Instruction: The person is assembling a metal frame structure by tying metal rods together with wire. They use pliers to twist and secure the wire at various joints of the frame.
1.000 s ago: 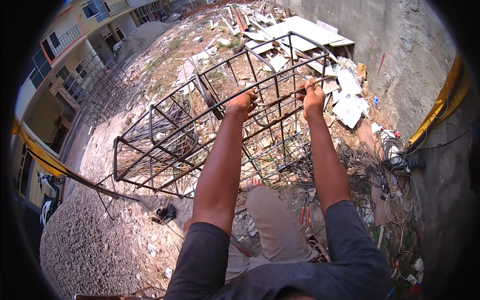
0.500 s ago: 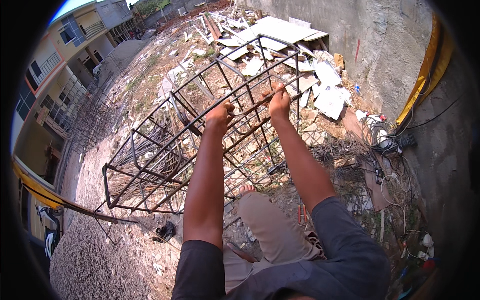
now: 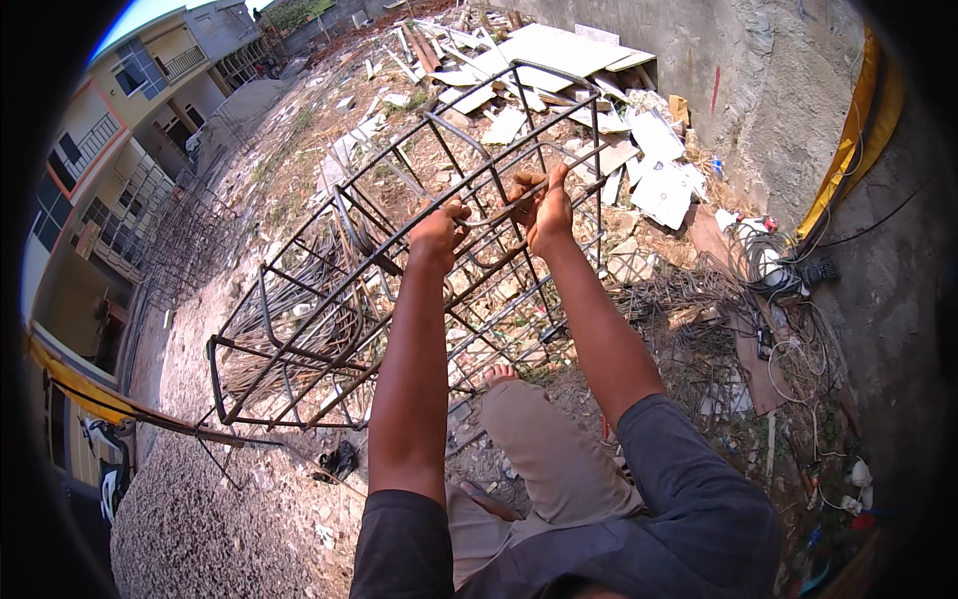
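Observation:
A long cage of dark steel reinforcing bars (image 3: 217,379) stretches in front of me, slanting from lower left to upper right. Rectangular stirrups ring its long bars. My left hand (image 3: 438,238) is closed around a thin bent steel bar (image 3: 489,220) at the cage's near upper side. My right hand (image 3: 547,213), a little farther right, has its fingers closed on the same bent bar, beside a stirrup. Whether the bar is tied to the cage cannot be made out. My bare foot (image 3: 501,374) shows below the cage.
Broken white boards (image 3: 569,58) are heaped by the grey wall (image 3: 798,110). A bundle of rods (image 3: 309,299) lies beyond the cage. Tangled cables (image 3: 773,270) are at the right, a gravel heap (image 3: 190,529) at lower left. A yellow strap (image 3: 858,140) hangs at the right.
My right hand has shifted slightly left and down, turning at the wrist, nearer to my left hand. The left hand keeps its grip almost in place.

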A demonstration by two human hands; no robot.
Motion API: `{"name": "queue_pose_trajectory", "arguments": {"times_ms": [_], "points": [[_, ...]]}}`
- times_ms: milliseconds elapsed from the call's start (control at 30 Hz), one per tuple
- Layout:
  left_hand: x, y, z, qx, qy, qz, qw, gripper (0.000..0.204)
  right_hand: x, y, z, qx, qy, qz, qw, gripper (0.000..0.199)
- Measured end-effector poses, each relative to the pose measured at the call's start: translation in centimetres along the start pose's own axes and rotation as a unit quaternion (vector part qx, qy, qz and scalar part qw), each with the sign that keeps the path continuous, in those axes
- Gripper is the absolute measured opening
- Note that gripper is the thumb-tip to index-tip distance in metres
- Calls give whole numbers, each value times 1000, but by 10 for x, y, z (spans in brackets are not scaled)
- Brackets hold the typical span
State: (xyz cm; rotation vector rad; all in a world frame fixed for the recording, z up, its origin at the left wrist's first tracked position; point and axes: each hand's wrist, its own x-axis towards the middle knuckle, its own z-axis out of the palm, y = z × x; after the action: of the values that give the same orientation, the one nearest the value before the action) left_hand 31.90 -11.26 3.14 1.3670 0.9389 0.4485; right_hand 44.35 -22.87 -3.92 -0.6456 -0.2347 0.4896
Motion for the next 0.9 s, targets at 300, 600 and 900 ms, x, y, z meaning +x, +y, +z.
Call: {"name": "queue_pose_trajectory", "arguments": {"times_ms": [300,600,900], "points": [[3,-3,-6,-12,-30,-9,999,12,-3,-8,7,-59,32,10,998,72],[6,-13,-8,-166,-79,87,979,48,16,-47,9,121,114,19,986,36],[9,-30,-35,-316,-155,101,930,36,-50,-78,14,211,-49,-24,976,53]]}}
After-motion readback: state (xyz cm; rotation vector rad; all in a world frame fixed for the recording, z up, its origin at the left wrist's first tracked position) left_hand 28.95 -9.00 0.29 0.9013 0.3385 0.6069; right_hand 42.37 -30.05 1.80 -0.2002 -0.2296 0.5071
